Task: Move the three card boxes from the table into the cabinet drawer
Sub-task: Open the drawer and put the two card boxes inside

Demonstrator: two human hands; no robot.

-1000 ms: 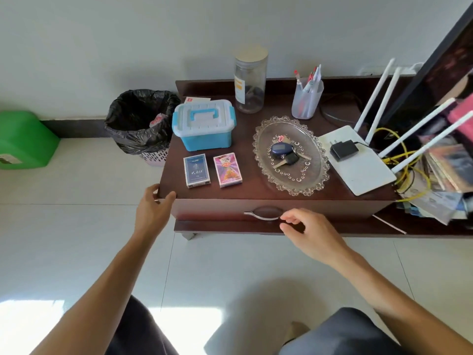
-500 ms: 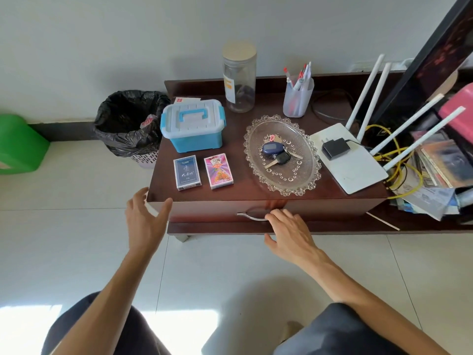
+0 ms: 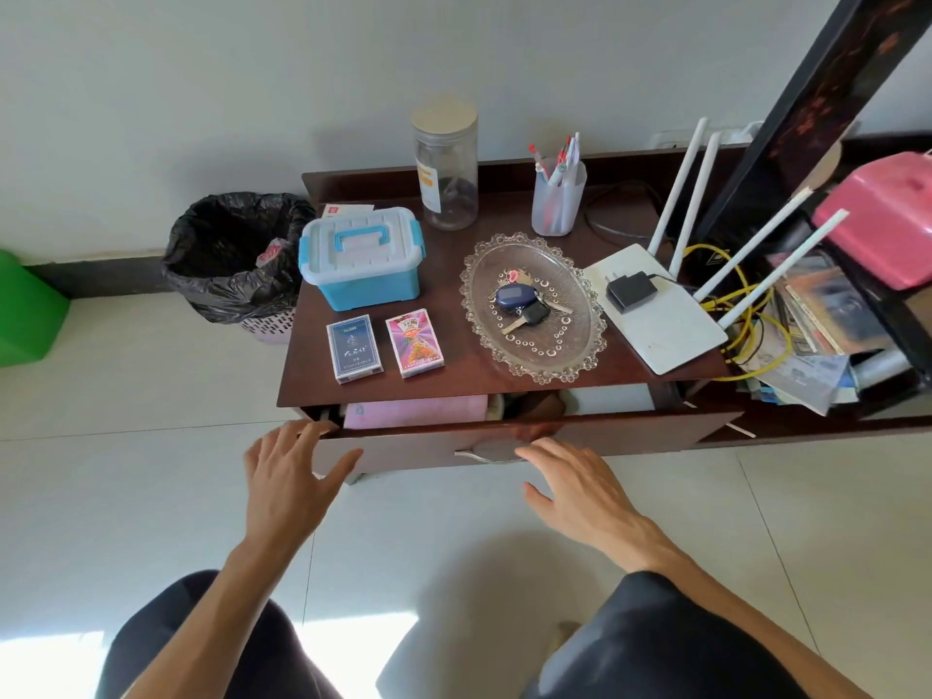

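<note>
At the cabinet (image 3: 504, 380) front, the drawer (image 3: 555, 436) stands pulled partway out, showing a pink cloth (image 3: 413, 413) and other contents too shadowed to identify. Two card boxes are plainly still on the cabinet top: a blue box (image 3: 354, 349) and a pink box (image 3: 414, 343), lying flat, side by side and just apart, in front of the blue-and-white case (image 3: 360, 257) and left of the glass tray (image 3: 532, 307). A red-and-white edge (image 3: 345, 210) peeking out behind the case may be the third box, though too little of it shows to be sure. None of the three appears to be in the drawer, so all the moving seems left to do. The left hand (image 3: 290, 476) hovers at the drawer's left corner, fingers spread and holding nothing, its fingertips near or touching the top edge. The right hand (image 3: 580, 489) is flat and spread, palm down, empty, fingertips at the drawer's metal handle (image 3: 479, 456); whether any finger is hooked under the handle cannot be told from above.
</note>
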